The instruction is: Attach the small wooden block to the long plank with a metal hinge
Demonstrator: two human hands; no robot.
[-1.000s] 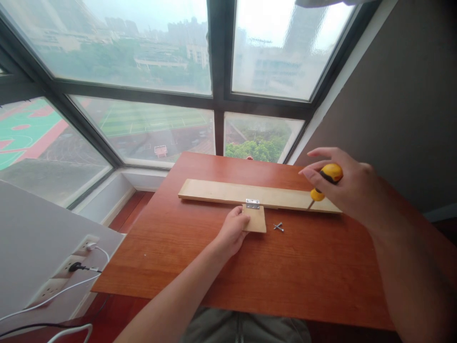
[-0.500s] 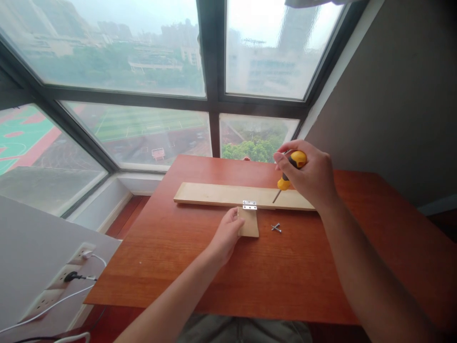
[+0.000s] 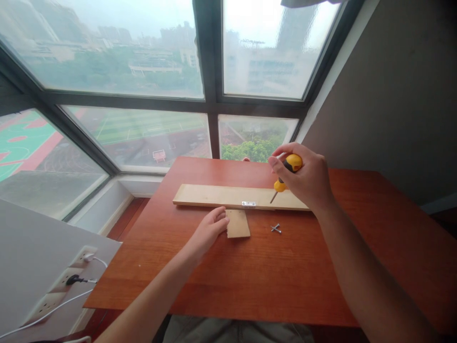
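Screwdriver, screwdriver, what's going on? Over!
Right hand holding screwdriver, tip over long board. Left hand at left edge of small board. Screws nearby, clear of both hands.

Found the table before the window; on the table, the board, with the hinge at the near edge; before the board, the panel; to the panel's right, 2 crossed screws.

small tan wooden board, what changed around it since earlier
The small tan wooden board has come away from the silver metal hinge and shifted left; the left hand is now at its left edge, grip unclear. The right hand has brought the yellow-and-black screwdriver left, nearer the hinge. The long pale wooden plank and crossed silver screws stayed put.
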